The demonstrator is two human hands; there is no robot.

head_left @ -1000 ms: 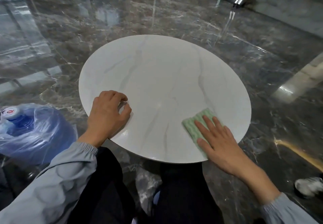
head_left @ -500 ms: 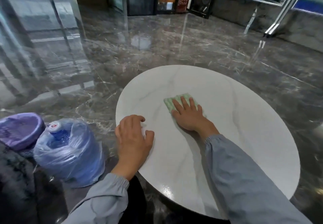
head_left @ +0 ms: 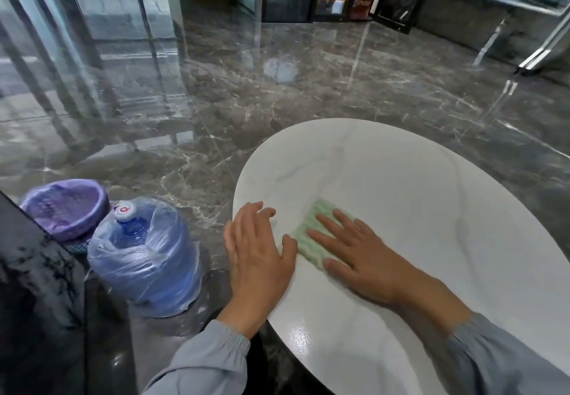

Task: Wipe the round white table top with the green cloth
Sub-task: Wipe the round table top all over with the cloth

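The round white table top (head_left: 431,209) with faint grey veins fills the lower right of the head view. A folded green cloth (head_left: 308,237) lies on it near the left edge. My right hand (head_left: 361,252) presses flat on the cloth, fingers straight and spread, covering its right part. My left hand (head_left: 256,252) rests on the table's left rim beside the cloth, fingers stretched out, thumb close to the cloth's near corner.
A large blue water bottle (head_left: 145,252) wrapped in clear plastic stands on the dark marble floor left of the table. A bin with a purple liner (head_left: 64,206) sits behind it. A dark slab (head_left: 37,302) rises at the lower left.
My right hand has dragged the cloth back toward me and to the left, close to my left hand. My left hand's fingers have straightened on the rim. The view swung left.
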